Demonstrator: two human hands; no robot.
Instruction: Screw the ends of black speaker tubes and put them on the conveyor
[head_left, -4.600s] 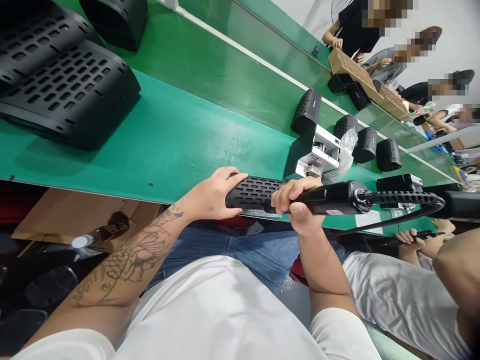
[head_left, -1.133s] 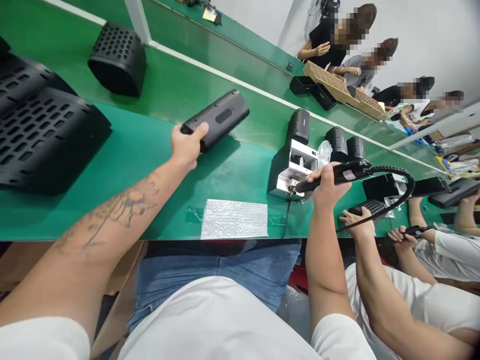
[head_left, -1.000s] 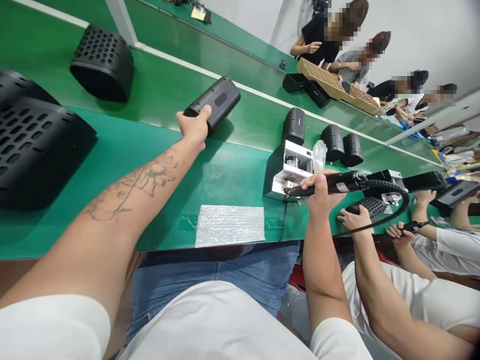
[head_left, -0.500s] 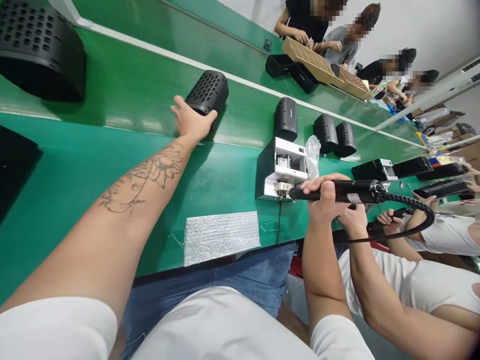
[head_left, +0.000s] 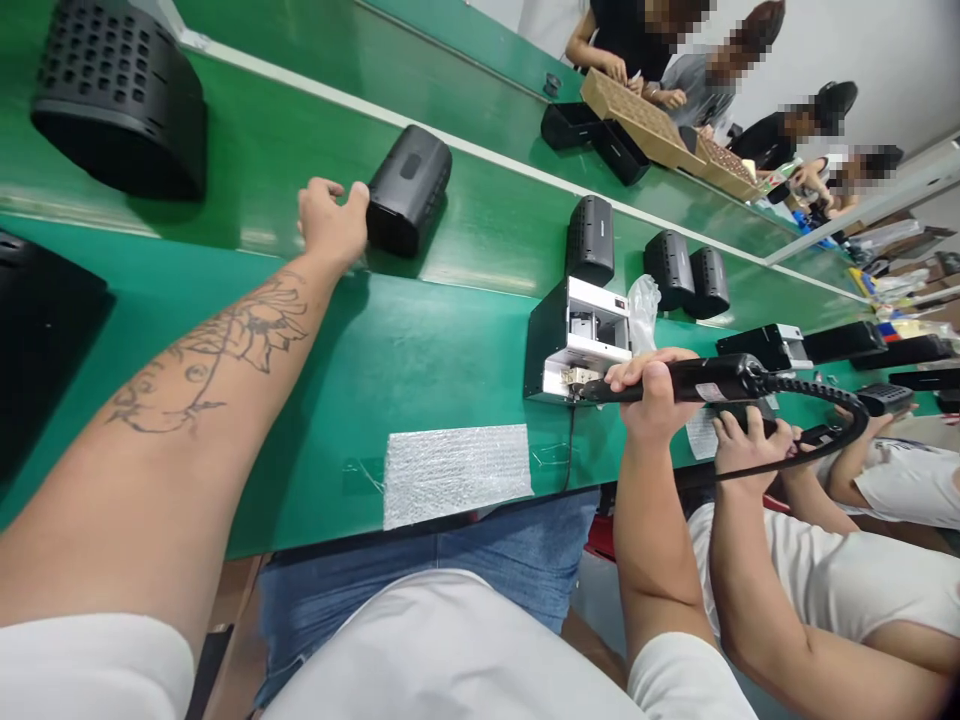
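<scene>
My left hand (head_left: 334,222) is beside the left end of a black boxy housing (head_left: 410,188) on the green belt. Its fingers are apart and around nothing; the thumb tip is at the housing's edge, and I cannot tell if it touches. The housing lies with a smooth face and an oval mark upward. In my right hand (head_left: 654,392) is a black electric screwdriver (head_left: 709,380) with a coiled cord. Its tip points into the front of a black-and-white screw feeder (head_left: 577,340), where the very end is hidden.
A large perforated housing (head_left: 120,100) sits at upper left, with several more housings (head_left: 591,240) along the belt. Bubble wrap (head_left: 457,475) lies near the table edge. A clear plastic bag (head_left: 643,312) is behind the feeder. A co-worker's hand (head_left: 752,440) is close on the right.
My left hand has let go of the housing and moved left. The housing has turned from its perforated face to a smooth face upward. My right hand still keeps the screwdriver at the feeder.
</scene>
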